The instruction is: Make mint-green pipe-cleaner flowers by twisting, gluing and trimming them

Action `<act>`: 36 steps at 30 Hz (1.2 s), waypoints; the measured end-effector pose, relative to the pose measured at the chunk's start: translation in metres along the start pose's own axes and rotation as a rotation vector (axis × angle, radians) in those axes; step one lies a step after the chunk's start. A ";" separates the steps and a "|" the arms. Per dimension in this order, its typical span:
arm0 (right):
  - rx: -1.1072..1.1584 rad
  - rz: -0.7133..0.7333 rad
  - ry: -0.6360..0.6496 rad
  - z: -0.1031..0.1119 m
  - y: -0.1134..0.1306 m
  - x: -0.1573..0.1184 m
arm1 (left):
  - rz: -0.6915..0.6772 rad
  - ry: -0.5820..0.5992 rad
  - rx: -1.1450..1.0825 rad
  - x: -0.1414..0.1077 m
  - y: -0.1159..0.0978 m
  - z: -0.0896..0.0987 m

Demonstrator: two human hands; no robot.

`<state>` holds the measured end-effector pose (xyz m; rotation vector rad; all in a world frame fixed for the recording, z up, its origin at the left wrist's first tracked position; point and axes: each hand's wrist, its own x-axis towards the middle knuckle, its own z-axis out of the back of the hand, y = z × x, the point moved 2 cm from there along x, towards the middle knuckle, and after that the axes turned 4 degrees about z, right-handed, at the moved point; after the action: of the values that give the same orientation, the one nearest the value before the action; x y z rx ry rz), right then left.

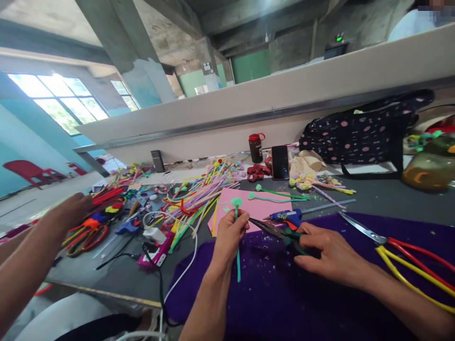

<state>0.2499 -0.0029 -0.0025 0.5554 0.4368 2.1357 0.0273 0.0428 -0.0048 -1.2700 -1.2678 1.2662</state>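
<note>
Between the thumb and fingers of my left hand [232,228] is a green pipe-cleaner flower [236,203], its head upright above the fingers and its stem hanging below. My right hand [325,248] grips long-nose pliers [272,229] by their dark green handles. The jaws point left, with their tip close to my left thumb; whether they touch anything I cannot tell. Under the flower lies a pink sheet [268,201], with two more green flowers [277,195] on its upper part. A blue glue gun [286,216] rests just beyond the pliers.
Scissors with red and yellow handles [377,238] lie open on the purple cloth [284,293] at right. Left are a pink power strip [156,255] with cables and heaped pipe cleaners [209,184]. Another person's arm [46,251] reaches in. A phone [280,162] and bottle [255,149] stand behind.
</note>
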 end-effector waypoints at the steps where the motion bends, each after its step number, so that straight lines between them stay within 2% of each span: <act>1: -0.027 -0.001 -0.009 0.000 0.001 -0.001 | 0.000 0.003 -0.007 0.000 0.001 -0.001; 4: -0.110 -0.003 -0.024 0.000 0.002 -0.003 | -0.007 -0.003 -0.002 0.003 0.002 -0.001; 10: -0.227 0.020 -0.087 -0.002 -0.003 -0.006 | -0.007 -0.105 -0.051 0.011 -0.004 0.014; 18: -0.175 0.067 -0.126 -0.001 -0.003 -0.005 | -0.003 0.011 -0.084 0.007 -0.005 0.009; 23: -0.170 0.083 -0.107 -0.003 0.000 -0.005 | -0.009 0.051 -0.069 0.007 -0.005 0.010; 31: 0.056 0.036 -0.129 0.008 -0.003 -0.003 | 0.058 0.086 -0.105 0.004 -0.009 0.010; 36: 0.138 -0.002 -0.121 0.010 -0.005 -0.003 | 0.023 0.059 0.013 0.002 -0.008 0.009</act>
<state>0.2600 -0.0009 0.0022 0.7571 0.5190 2.0677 0.0181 0.0443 0.0024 -1.3070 -1.2047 1.2422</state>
